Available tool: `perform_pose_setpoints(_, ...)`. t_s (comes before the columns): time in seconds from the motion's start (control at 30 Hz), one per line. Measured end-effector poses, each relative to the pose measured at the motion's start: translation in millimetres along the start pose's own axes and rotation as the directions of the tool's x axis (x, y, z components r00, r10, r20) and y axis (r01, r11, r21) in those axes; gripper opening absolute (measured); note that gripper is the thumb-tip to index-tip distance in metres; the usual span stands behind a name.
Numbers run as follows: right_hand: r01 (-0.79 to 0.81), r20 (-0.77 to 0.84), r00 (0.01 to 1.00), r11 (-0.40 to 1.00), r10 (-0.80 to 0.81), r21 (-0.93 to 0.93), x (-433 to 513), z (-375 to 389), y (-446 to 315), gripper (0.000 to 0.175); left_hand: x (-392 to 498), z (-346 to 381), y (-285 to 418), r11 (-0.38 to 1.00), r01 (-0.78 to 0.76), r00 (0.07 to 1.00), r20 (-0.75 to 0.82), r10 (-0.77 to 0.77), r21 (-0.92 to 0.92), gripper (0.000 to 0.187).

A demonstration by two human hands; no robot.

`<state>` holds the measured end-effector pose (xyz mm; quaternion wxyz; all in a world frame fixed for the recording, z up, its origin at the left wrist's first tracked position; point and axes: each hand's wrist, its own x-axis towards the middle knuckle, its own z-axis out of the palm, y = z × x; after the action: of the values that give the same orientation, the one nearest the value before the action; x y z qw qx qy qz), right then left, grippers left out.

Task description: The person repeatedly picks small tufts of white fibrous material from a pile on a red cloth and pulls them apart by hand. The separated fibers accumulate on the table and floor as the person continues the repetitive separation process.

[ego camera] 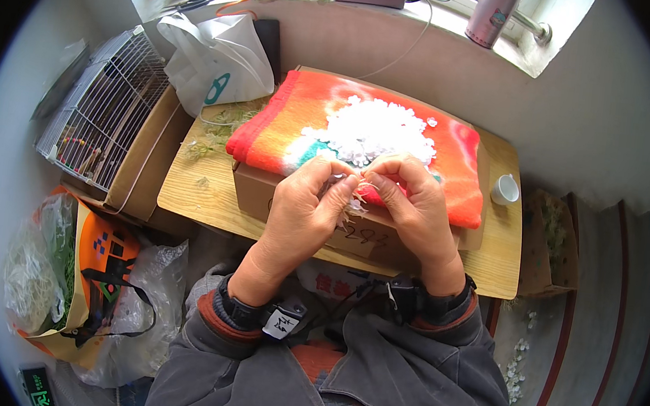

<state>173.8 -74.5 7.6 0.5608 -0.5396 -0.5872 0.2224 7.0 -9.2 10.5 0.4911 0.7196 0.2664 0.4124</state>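
Observation:
My left hand [307, 201] pinches a small bunch of thin pale strands with white flowers [355, 206] between thumb and forefinger. Just beside it, my right hand [419, 203] has its thumb and forefinger closed at the top of the same bunch; what exactly lies between those fingertips is too small to make out. Behind both hands, a heap of small white artificial-looking flowers [376, 128] is spread over a folded orange and red blanket [450, 180]. The blanket lies on a cardboard box [253, 187], which bears handwriting.
Under the box is a wooden table [203, 191], with green-yellow strands [210, 142] at left and a white cup [505, 190] at right. A wire cage [108, 106], a white bag [227, 58] and an orange bag [112, 253] stand leftward. Steps [592, 287] descend at right beside a strand-filled carton [550, 242].

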Motion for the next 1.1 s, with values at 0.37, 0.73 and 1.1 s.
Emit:
perform_pose_setpoints(0.37,-0.053,-0.092,0.995,0.993,0.043,-0.105,-2,5,2,0.009,4,-2,-8,0.956,-0.151,0.988,0.001,0.156,0.251,0.009)
perform_pose_setpoints(0.73,0.011,-0.098,0.992,0.818,-0.082,-0.575,0,-15,17,0.007,2,4,-11,0.991,0.046,0.998,-0.048,-0.04,0.122,0.009)
perform_pose_setpoints(1.1,-0.115,-0.183,0.982,0.936,0.055,-0.333,2,-11,12,0.009,-1,8,-7,0.991,-0.005,0.99,-0.141,0.024,0.136,0.007)
